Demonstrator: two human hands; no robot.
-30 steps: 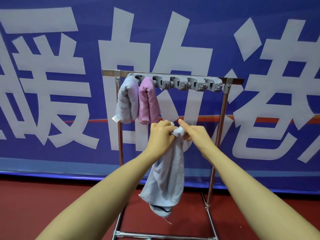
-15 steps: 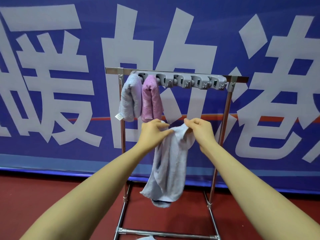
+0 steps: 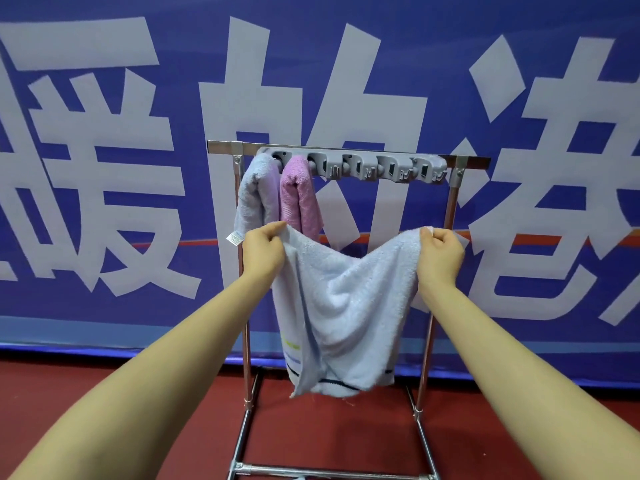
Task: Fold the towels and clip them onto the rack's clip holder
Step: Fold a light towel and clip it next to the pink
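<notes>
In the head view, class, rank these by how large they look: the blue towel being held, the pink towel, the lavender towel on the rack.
1. Blue towel, spread out and nearest the camera, so partly unsure.
2. Lavender towel.
3. Pink towel, only slightly smaller.

The left hand point(image 3: 263, 252) and right hand point(image 3: 440, 252), together a second ago pinching one bunched spot of the pale blue towel point(image 3: 343, 306), have moved apart toward nine and three o'clock. The towel, then a narrow hanging bundle, now spreads wide between them, its top edge sagging in the middle.
</notes>
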